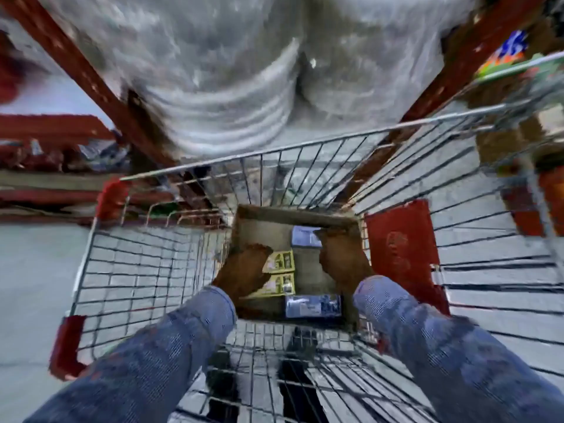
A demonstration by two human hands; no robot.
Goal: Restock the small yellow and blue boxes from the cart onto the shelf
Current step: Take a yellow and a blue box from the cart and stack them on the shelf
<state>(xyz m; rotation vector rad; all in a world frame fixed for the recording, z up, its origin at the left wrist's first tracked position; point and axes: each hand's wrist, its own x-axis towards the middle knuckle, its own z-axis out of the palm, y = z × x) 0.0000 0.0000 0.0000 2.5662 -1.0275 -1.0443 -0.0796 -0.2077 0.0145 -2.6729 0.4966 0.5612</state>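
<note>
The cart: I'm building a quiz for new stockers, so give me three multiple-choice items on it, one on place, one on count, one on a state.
1. Where are the small boxes?
A. In a cardboard carton in the cart
B. On the floor
C. On a shelf

2. How many yellow boxes show?
A. None
B. Two
C. Five

3. Where are the hands?
A. On the handle
B. At the person's sides
C. Down in the carton

Key:
1 A, the carton sits in the wire cart.
2 B, two yellow boxes lie side by side.
3 C, left hand and right hand reach inside.

Wire cart [128, 270], open carton [262, 218], both hands inside among yellow boxes [279, 271]
</note>
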